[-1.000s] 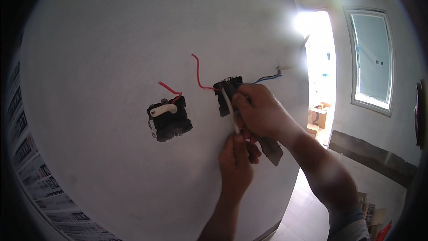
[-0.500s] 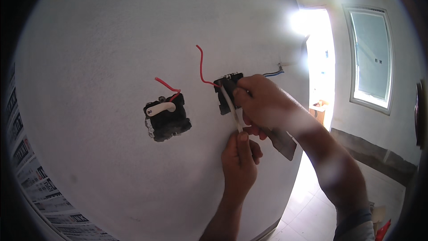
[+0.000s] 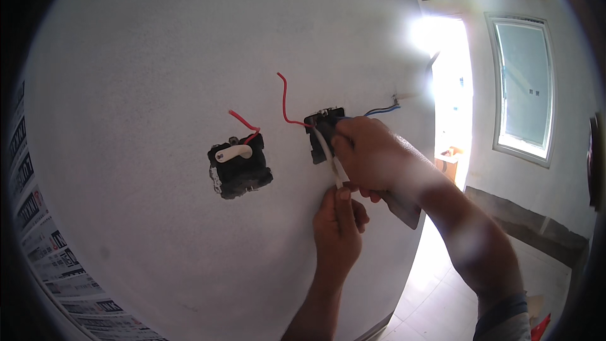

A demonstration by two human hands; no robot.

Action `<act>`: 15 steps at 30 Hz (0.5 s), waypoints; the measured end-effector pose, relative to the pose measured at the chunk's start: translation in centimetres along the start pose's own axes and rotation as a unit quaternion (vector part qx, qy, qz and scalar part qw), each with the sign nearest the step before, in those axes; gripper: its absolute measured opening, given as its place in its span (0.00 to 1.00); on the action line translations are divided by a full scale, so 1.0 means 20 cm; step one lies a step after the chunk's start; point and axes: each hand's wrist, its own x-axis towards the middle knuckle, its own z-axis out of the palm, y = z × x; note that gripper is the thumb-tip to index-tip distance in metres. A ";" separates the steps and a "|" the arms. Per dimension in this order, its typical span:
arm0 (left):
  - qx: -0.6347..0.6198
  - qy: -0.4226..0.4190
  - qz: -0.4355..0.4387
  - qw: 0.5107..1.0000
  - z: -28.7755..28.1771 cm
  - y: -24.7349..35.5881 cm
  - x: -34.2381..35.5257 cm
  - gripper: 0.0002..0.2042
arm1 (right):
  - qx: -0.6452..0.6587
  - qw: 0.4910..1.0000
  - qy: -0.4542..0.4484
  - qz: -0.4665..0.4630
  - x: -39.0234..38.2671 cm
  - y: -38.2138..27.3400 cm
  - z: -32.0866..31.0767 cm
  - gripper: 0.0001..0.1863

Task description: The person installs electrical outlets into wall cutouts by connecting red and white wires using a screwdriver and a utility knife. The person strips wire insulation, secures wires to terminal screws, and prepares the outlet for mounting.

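My left hand (image 3: 341, 218) is closed, pinching the lower end of a white cable (image 3: 329, 155) between thumb and fingers. The cable comes out of a black wall box (image 3: 317, 146) set in the wall. My right hand (image 3: 372, 155) is wrapped round a broad-bladed knife (image 3: 402, 209). Its dark handle end lies over the box, and its flat blade slants down to the right, below my wrist. Part of the knife and the near side of the cable are hidden by my right fingers. A red wire (image 3: 286, 98) rises from the same box.
To the left, a second black wall box (image 3: 243, 173) holds a white cable end (image 3: 233, 153) and a short red wire (image 3: 245, 120). Blue and black wires (image 3: 383, 110) stick out at the wall's right edge. Beyond are a bright doorway (image 3: 451, 88) and a window (image 3: 522, 85).
My right hand has shifted slightly right and down, showing more of the blue wire behind it. My left hand keeps its pinch on the cable. The view has tilted slightly.
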 end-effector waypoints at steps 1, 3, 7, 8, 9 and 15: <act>0.002 0.000 -0.009 1.000 0.00 0.00 0.00 0.17 | -0.008 1.000 0.005 0.001 0.00 0.00 0.01 0.15; -0.002 0.001 -0.009 1.000 0.00 0.01 0.00 0.17 | -0.023 1.000 0.011 0.004 0.00 0.00 0.02 0.14; -0.016 -0.003 -0.016 1.000 0.00 0.02 -0.01 0.18 | -0.041 0.999 0.012 0.002 -0.01 0.00 0.02 0.15; -0.012 -0.003 -0.020 1.000 0.00 0.01 -0.02 0.18 | -0.044 0.999 0.012 -0.001 0.00 0.01 0.02 0.15; -0.009 -0.003 -0.024 1.000 -0.01 0.00 -0.04 0.19 | -0.049 0.999 0.009 0.002 -0.01 0.01 0.02 0.14; -0.018 -0.021 -0.020 0.999 -0.04 -0.03 -0.06 0.18 | -0.043 0.999 0.014 0.021 -0.03 0.00 0.03 0.14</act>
